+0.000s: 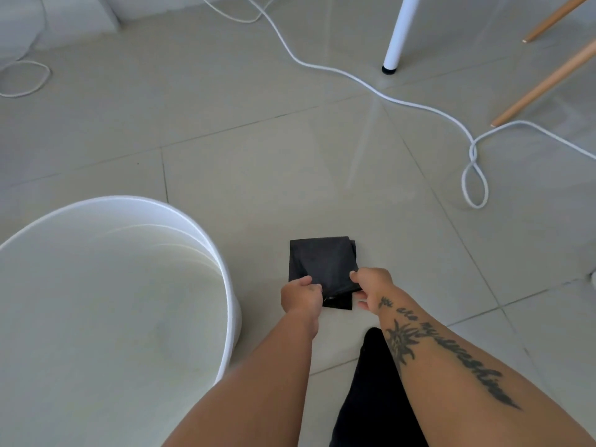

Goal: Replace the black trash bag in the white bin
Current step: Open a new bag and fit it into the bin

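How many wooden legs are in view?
2: the upper wooden leg in the top right corner, the lower wooden leg just below it. More may lie out of frame.

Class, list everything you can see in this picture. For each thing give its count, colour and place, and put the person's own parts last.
trash bag: one, black, folded, centre, right of the bin
bin: one, white, no bag inside, lower left
cable: white, crossing the floor from the top to a loop at right; another loop far left
table leg: one, white with a black foot, top right
wooden legs: two, light brown, far right
floor: pale grey tiles, throughout
left hand: one, gripping the bag's near edge
right hand: one, pinching the same edge
forearms: two, bare, the right one tattooed
leg: one, clothed in black, bottom centre
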